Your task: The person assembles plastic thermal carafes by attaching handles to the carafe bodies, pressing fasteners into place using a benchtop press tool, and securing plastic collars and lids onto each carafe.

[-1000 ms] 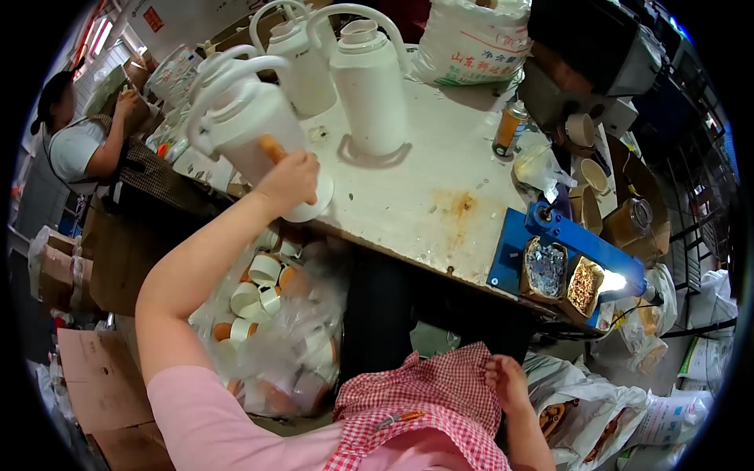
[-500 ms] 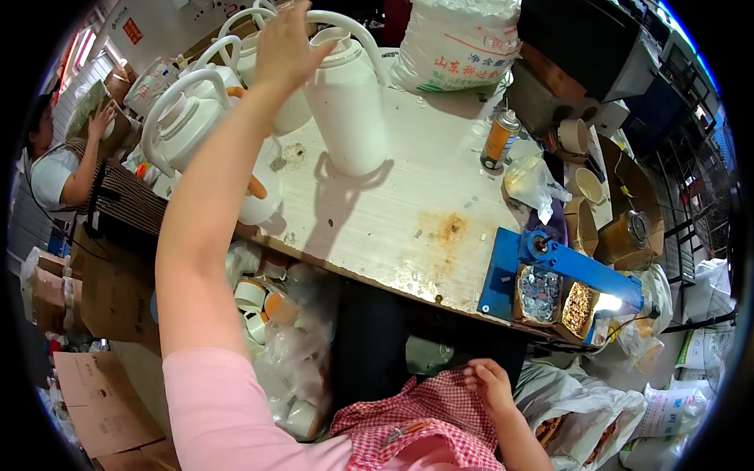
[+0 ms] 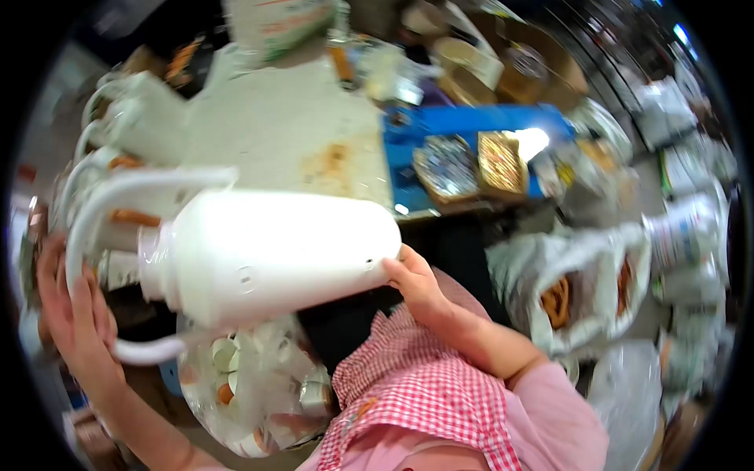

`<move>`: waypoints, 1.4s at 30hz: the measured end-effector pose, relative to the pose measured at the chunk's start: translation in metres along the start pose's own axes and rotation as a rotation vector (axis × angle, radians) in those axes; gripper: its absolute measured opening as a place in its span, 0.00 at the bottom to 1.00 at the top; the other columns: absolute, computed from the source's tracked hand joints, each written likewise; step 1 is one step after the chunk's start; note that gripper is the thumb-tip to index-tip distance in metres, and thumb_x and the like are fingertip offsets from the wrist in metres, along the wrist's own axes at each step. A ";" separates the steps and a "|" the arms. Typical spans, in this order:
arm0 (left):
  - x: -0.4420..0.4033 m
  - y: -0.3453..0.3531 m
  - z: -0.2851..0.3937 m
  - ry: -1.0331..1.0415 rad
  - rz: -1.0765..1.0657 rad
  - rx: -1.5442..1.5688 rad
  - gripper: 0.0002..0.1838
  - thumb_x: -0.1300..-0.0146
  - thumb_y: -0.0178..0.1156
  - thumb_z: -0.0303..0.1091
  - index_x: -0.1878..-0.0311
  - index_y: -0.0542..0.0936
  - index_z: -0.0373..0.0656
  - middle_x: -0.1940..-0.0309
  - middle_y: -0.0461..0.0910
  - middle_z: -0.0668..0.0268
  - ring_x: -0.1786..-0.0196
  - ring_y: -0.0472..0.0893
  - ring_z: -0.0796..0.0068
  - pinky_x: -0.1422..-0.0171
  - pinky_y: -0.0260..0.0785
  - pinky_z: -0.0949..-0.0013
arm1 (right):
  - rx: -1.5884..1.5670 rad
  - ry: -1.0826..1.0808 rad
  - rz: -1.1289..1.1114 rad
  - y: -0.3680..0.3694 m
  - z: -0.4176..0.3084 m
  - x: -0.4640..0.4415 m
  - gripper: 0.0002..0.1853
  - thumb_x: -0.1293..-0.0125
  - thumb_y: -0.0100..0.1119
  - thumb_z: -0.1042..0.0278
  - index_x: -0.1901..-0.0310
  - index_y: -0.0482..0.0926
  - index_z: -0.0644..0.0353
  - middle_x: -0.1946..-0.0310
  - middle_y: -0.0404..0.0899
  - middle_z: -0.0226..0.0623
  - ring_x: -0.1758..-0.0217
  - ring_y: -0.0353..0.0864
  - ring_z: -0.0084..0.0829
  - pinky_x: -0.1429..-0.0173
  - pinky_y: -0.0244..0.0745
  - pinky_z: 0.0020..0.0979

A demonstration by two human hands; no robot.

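A white thermos jug (image 3: 283, 251) lies sideways in the air in front of me, its neck to the left and its base to the right. My left hand (image 3: 78, 318) is closed round the jug's large curved handle (image 3: 88, 212). At the other end my right hand (image 3: 420, 286) grips the base, thumb on the near side; its other fingers are mostly hidden. Further white jugs (image 3: 145, 114) with curved handles stand at the table's left side, blurred by motion.
On the whitish table (image 3: 267, 125) is a blue tool (image 3: 463, 122) with a bright lamp, beside small boxes of metal bits (image 3: 448, 165) and gold-coloured bits (image 3: 503, 161). A clear bag of parts (image 3: 267, 385) sits below left; white sacks (image 3: 565, 275) stand right.
My left hand has taken one jug from the table by its handle and brought it near, tipped sideways. My right hand has risen from my lap to its base. The view has turned right.
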State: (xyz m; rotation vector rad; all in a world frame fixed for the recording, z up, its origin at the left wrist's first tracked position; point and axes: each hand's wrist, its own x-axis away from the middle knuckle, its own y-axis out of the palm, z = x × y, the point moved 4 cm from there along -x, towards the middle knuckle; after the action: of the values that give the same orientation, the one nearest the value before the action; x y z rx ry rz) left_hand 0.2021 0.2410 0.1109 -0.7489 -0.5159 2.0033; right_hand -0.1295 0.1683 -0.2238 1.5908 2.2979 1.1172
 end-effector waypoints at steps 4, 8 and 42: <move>0.072 0.090 -0.038 0.522 0.164 -0.982 0.25 0.24 0.54 0.35 0.27 0.68 0.40 0.32 0.73 0.53 0.35 0.75 0.58 0.31 0.68 0.58 | 0.085 0.126 0.127 -0.069 -0.007 0.067 0.23 0.27 0.63 0.58 0.39 0.74 0.66 0.50 0.82 0.37 0.52 0.82 0.25 0.46 0.79 0.31; 0.158 0.194 -0.114 -0.137 -0.551 -0.313 0.30 0.24 0.53 0.48 0.29 0.68 0.36 0.32 0.72 0.48 0.28 0.68 0.48 0.21 0.56 0.52 | 0.904 0.252 0.223 -0.161 -0.043 0.094 0.14 0.27 0.63 0.59 0.57 0.84 0.64 0.66 0.84 0.34 0.62 0.82 0.23 0.57 0.77 0.29; 0.139 0.245 -0.091 -0.300 -0.469 0.115 0.29 0.41 0.64 0.33 0.35 0.71 0.39 0.41 0.74 0.53 0.39 0.74 0.54 0.31 0.65 0.59 | 0.736 -0.737 0.154 -0.041 -0.229 -0.073 0.05 0.31 0.63 0.79 0.56 0.84 0.70 0.61 0.88 0.35 0.59 0.84 0.21 0.48 0.79 0.23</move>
State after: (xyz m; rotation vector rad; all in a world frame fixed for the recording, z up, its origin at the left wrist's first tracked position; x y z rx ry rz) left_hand 0.0585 0.2434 -0.1483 -0.2237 -0.6746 1.6873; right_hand -0.2414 -0.0138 -0.1068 1.9531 2.1330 -0.3764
